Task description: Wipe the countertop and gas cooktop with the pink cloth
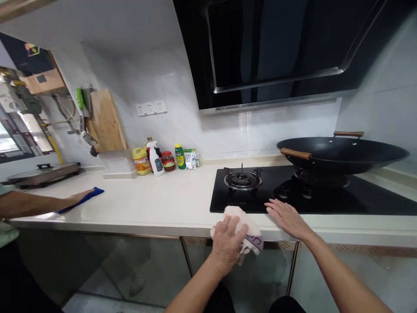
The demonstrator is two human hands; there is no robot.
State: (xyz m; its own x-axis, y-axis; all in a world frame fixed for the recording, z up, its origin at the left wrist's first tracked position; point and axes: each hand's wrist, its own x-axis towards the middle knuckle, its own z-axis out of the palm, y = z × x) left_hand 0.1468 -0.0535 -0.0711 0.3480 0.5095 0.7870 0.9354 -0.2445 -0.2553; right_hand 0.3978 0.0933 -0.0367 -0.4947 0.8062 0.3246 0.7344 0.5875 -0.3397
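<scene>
My left hand (227, 243) is closed on a white cloth (256, 239) with purple lettering, at the counter's front edge just below the stove. Part of the cloth hangs over the edge. Flat, with fingers stretched out, my right hand (286, 217) rests at the front rim of the black gas stove (224, 201). Near it are the stove's two knobs (284, 191). The left burner (243, 179) is bare, while a large black wok (345, 150) with wooden handles sits over the right one.
At the far left, another person's hand (78, 197) presses a blue cloth (94, 193) on the white counter (156, 195). Several bottles and jars, including a white spray bottle (156, 161), stand along the wall. A dark range hood (270, 48) hangs above the stove.
</scene>
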